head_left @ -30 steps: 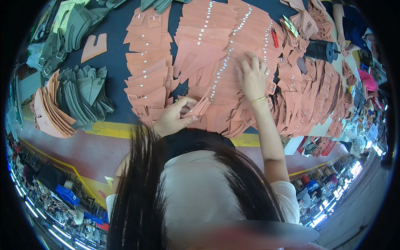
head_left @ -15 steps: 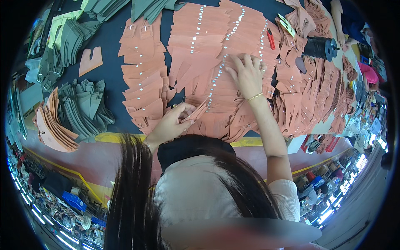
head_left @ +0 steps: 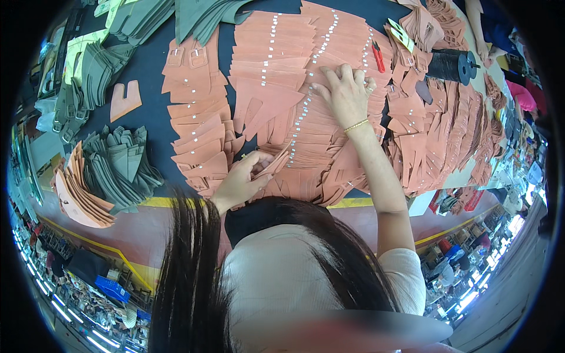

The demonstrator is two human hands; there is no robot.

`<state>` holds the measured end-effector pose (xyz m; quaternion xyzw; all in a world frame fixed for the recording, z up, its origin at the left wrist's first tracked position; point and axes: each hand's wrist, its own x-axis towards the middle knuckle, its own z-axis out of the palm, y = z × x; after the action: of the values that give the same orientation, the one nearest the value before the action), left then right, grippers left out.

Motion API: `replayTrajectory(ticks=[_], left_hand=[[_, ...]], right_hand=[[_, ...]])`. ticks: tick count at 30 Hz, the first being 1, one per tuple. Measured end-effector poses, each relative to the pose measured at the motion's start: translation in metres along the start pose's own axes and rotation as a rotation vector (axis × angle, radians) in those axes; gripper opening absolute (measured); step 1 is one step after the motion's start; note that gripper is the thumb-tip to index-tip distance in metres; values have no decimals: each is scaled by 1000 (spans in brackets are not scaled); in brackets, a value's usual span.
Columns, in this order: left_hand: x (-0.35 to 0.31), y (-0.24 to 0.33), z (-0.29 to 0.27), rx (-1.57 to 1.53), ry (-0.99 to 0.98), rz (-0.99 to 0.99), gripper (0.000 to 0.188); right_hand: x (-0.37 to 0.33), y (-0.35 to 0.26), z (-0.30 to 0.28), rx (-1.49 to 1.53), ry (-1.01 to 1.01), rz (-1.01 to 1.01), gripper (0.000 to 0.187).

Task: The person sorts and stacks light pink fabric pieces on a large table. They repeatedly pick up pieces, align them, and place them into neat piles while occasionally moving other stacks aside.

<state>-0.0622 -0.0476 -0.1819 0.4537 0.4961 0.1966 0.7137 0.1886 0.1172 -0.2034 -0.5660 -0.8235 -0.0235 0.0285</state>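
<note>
The left hand (head_left: 244,179) pinches a few pink pieces (head_left: 274,167), and just to their right a long pink row (head_left: 316,126) runs away across the dark table (head_left: 154,76), under the right hand (head_left: 348,97), whose grip I cannot tell.

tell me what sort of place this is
Likely a factory workshop for leather-like goods: rows of overlapping salmon-coloured cut pieces with small white tags, a large black spool, and another person's arm at upper right suggest it.
</note>
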Motion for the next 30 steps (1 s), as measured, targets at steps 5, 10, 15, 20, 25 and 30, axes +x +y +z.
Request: replayTrajectory(ticks=[5, 10, 15, 20, 25, 30], left_hand=[[3, 2, 3, -49, 51, -42, 36], [5, 8, 1, 14, 20, -62, 36], [10, 19, 1, 32, 4, -102, 36], [21, 26, 4, 138, -13, -30, 37], [27, 27, 4, 113, -74, -160, 43], [30, 28, 6, 114, -75, -259, 45]], right_hand=[[4, 1, 1, 17, 13, 25, 39], [9, 3, 1, 68, -15, 62, 40], [11, 5, 2, 108, -33, 79, 39], [12, 7, 4, 154, -23, 73, 37], [13, 9, 5, 184, -30, 81, 37], [15, 9, 5, 178, -39, 87, 37]])
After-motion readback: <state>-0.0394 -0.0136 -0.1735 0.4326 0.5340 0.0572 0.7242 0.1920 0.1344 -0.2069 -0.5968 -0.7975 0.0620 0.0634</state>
